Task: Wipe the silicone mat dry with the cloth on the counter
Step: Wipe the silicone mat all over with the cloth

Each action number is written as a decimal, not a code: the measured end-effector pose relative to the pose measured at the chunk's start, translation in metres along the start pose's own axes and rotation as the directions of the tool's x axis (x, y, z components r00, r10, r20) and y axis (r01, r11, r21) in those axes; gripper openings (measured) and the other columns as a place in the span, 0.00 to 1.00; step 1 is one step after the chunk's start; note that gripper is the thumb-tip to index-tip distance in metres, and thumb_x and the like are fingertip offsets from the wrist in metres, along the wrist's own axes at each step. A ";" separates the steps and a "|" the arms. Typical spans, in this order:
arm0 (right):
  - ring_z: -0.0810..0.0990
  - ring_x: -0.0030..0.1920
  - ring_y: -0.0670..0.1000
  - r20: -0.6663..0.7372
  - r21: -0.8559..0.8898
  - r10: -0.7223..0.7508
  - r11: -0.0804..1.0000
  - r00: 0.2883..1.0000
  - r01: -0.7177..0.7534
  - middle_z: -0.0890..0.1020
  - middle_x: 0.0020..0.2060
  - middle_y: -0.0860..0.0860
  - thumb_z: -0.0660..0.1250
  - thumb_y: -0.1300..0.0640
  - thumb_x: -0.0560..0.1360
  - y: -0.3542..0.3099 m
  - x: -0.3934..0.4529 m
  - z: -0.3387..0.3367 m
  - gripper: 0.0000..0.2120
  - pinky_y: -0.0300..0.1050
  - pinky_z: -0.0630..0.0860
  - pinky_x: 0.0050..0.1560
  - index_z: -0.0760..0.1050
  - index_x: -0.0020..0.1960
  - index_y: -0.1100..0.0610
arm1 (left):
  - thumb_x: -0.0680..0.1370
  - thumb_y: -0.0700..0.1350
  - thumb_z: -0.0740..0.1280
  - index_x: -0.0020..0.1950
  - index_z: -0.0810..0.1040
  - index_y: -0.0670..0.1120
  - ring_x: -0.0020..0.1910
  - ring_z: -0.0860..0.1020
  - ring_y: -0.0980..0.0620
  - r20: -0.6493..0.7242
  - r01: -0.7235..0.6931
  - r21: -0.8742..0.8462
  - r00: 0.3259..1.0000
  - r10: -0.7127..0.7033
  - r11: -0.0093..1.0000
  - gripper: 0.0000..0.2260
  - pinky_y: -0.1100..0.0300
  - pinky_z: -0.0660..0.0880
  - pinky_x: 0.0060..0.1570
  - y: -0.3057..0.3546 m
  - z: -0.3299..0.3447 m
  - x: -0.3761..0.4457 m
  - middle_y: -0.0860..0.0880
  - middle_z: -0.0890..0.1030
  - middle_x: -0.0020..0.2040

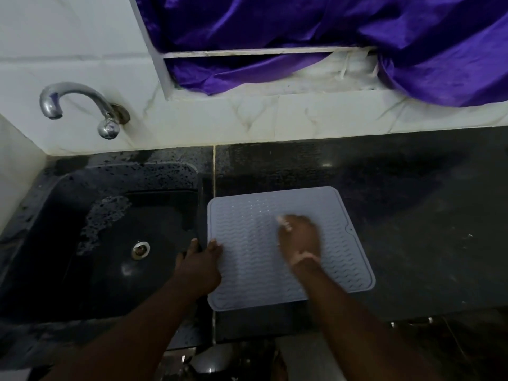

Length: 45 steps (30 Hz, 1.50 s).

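A pale grey-blue silicone mat (247, 270) with a wavy ribbed surface lies flat on the black counter, just right of the sink. My right hand (299, 237) is on the middle of the mat, blurred by motion, with its fingers curled down. A small pale bit of the cloth (281, 219) shows at its fingertips; the rest of the cloth is hidden under the hand. My left hand (200, 262) rests on the mat's left edge, thumb on the mat and fingers stretched out over the counter strip beside the sink.
A black sink (110, 243) with a metal drain (140, 249) and water drops fills the left. A chrome tap (79, 105) juts from the tiled wall. Purple fabric (330, 28) hangs over the ledge behind. Bare black counter (412, 215) extends right of the mat.
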State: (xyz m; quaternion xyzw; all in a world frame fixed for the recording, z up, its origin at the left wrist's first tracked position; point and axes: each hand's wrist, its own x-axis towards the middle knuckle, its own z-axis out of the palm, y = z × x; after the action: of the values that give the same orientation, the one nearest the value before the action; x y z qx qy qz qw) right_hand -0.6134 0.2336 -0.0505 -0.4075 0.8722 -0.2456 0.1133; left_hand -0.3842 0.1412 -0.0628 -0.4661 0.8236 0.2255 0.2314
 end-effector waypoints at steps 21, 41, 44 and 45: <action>0.83 0.42 0.53 0.118 0.155 0.058 0.985 0.991 -0.076 0.84 0.40 0.52 0.65 0.55 0.79 -0.044 -0.031 0.015 0.10 0.48 0.81 0.47 0.84 0.46 0.57 | 0.78 0.48 0.60 0.82 0.46 0.53 0.81 0.42 0.40 -0.007 -0.038 -0.021 0.999 0.038 0.999 0.35 0.39 0.50 0.75 0.013 0.013 -0.035 0.53 0.47 0.83; 0.85 0.35 0.54 0.250 0.431 0.152 0.867 0.956 -0.251 0.85 0.34 0.52 0.70 0.51 0.78 -0.064 -0.051 0.024 0.09 0.54 0.85 0.38 0.85 0.45 0.55 | 0.80 0.48 0.58 0.81 0.53 0.49 0.79 0.53 0.38 0.036 -0.044 0.088 0.999 0.041 0.995 0.29 0.38 0.57 0.74 0.015 0.008 -0.037 0.49 0.53 0.82; 0.84 0.41 0.55 -0.014 0.190 0.349 0.921 0.937 -0.340 0.85 0.38 0.53 0.65 0.52 0.79 0.007 -0.023 -0.020 0.12 0.50 0.82 0.46 0.84 0.47 0.57 | 0.80 0.47 0.56 0.81 0.56 0.48 0.79 0.53 0.40 0.034 0.010 0.050 0.999 -0.012 0.999 0.28 0.40 0.56 0.75 0.027 0.006 -0.035 0.49 0.55 0.81; 0.84 0.43 0.56 -0.083 0.113 0.388 0.919 0.918 -0.378 0.85 0.41 0.55 0.64 0.53 0.80 0.033 -0.014 -0.033 0.12 0.49 0.81 0.47 0.84 0.48 0.58 | 0.80 0.47 0.56 0.81 0.56 0.47 0.79 0.53 0.40 0.035 0.022 0.054 0.999 -0.024 0.998 0.28 0.41 0.55 0.76 0.031 0.006 -0.034 0.48 0.55 0.81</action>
State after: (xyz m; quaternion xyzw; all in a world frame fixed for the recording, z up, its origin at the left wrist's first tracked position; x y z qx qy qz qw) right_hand -0.6390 0.2735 -0.0395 -0.2095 0.9272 -0.2807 0.1329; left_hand -0.3943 0.1815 -0.0431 -0.4648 0.8198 0.2089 0.2613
